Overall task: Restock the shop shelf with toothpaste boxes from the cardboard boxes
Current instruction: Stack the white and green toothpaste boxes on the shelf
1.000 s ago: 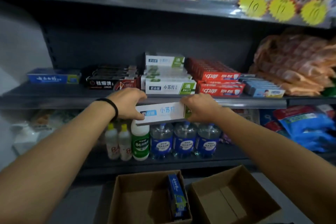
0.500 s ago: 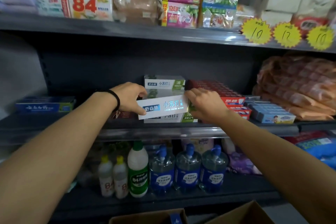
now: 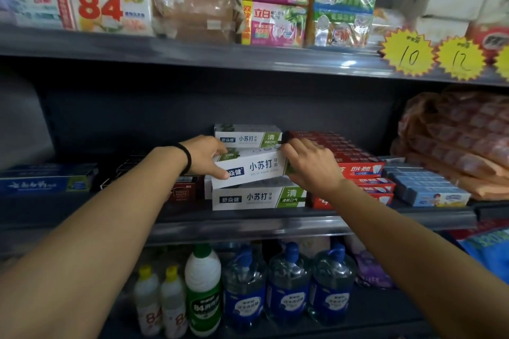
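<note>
I hold a white and green toothpaste box (image 3: pixel 256 169) by both ends over the middle shelf (image 3: pixel 248 221). My left hand (image 3: pixel 205 157) grips its left end, and my right hand (image 3: pixel 309 165) grips its right end. The box is tilted and sits on top of a matching box (image 3: pixel 259 198) at the shelf front. Another matching box (image 3: pixel 248 136) lies higher up behind it. The cardboard boxes are out of view.
Red toothpaste boxes (image 3: pixel 358 170) are stacked right of the white ones, with blue boxes (image 3: pixel 427 190) beyond them. Dark boxes (image 3: pixel 181 191) and a long blue box (image 3: pixel 46 180) lie to the left. Bottles (image 3: pixel 242 289) fill the shelf below; yellow price tags (image 3: pixel 407 53) hang above.
Both hands lifted the toothpaste box from below the shelf edge up onto the stack of matching boxes. The view rose, and the cardboard boxes on the floor dropped out of sight.
</note>
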`<state>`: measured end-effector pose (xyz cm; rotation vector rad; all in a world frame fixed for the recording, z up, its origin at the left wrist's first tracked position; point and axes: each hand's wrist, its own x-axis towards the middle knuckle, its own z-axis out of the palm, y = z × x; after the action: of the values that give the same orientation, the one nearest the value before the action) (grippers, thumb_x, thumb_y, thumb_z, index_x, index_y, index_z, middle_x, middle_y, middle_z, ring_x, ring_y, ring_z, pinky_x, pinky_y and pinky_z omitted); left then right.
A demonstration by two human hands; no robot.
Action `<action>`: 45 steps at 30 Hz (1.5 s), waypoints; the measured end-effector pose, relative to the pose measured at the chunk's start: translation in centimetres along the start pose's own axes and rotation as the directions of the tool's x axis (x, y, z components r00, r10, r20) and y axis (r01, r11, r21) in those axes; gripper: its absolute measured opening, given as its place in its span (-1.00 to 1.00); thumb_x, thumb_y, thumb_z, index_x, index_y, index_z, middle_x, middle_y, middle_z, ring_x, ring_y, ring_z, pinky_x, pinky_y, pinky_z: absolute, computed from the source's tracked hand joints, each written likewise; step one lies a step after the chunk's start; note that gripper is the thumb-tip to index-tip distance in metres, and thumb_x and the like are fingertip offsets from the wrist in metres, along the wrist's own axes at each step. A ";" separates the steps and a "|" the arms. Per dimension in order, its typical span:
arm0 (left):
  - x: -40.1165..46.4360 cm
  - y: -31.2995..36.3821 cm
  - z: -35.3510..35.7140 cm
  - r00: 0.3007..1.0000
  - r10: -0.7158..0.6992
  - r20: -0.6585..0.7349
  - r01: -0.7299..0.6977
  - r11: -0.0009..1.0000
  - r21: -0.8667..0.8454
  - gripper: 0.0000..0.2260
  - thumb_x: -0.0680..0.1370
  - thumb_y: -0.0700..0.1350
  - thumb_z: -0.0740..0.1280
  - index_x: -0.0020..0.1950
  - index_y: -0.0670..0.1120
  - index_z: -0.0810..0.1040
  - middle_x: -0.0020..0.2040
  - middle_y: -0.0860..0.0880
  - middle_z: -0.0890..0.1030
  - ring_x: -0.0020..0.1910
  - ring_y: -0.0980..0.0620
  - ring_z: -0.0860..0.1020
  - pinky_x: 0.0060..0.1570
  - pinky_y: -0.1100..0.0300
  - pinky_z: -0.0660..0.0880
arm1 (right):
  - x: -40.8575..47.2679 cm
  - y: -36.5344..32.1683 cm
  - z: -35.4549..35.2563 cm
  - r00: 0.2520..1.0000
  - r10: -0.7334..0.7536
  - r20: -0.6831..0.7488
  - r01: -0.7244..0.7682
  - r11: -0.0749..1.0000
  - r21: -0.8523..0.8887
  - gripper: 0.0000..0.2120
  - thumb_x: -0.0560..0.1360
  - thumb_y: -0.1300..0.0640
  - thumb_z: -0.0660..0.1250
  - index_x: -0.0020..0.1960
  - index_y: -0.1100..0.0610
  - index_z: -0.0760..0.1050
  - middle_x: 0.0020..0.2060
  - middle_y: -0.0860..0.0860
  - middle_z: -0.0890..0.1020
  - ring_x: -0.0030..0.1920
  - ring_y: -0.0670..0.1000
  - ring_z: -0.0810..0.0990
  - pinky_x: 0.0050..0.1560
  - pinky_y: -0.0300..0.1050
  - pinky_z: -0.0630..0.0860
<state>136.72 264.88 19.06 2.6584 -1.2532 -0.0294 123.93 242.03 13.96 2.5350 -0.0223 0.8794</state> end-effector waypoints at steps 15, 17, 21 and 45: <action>2.9 -1.9 -0.3 0.994 -0.014 -0.108 0.009 0.999 -0.045 -0.64 0.41 -0.06 0.50 0.17 -0.08 0.55 0.11 -0.01 0.57 0.08 0.00 0.53 0.11 0.09 0.48 | 5.0 4.7 -0.5 0.939 0.016 0.343 -0.127 0.945 0.302 -0.46 0.40 0.03 0.48 0.33 0.02 0.40 0.11 -0.02 0.58 0.08 0.05 0.56 0.03 0.03 0.53; 3.7 -1.9 -0.3 0.995 -0.012 -0.103 0.008 0.999 -0.039 -0.60 0.41 -0.05 0.50 0.21 -0.08 0.54 0.14 -0.01 0.56 0.11 -0.01 0.52 0.13 0.09 0.47 | 5.6 5.3 -0.3 0.924 0.011 0.382 -0.145 0.936 0.322 -0.56 0.40 0.07 0.47 0.24 0.05 0.47 0.05 -0.01 0.60 0.02 0.04 0.56 0.02 0.06 0.54; 5.5 -2.7 0.0 0.996 -0.023 -0.089 0.024 1.000 0.002 -0.50 0.41 -0.02 0.49 0.31 -0.06 0.48 0.21 -0.03 0.53 0.16 -0.02 0.49 0.15 0.10 0.45 | 6.3 5.9 1.3 0.913 0.018 0.409 -0.169 0.926 0.337 -0.53 0.38 0.05 0.50 0.24 0.05 0.48 0.07 -0.02 0.58 0.03 0.02 0.53 0.07 0.05 0.53; 19.2 -8.9 4.0 0.996 0.036 -0.087 -0.028 0.994 0.102 -0.72 0.47 -0.08 0.44 0.13 -0.15 0.60 0.03 -0.08 0.61 0.00 -0.07 0.55 0.01 0.12 0.49 | 13.8 7.7 14.9 0.905 -0.016 0.426 -0.117 0.952 0.284 -0.64 0.41 0.06 0.45 0.17 0.09 0.52 0.03 0.02 0.56 0.04 0.04 0.53 0.01 -0.09 0.47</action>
<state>155.42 255.02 14.80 2.6897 -1.3010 0.1594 142.43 230.65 14.96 2.9842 -0.0967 0.3469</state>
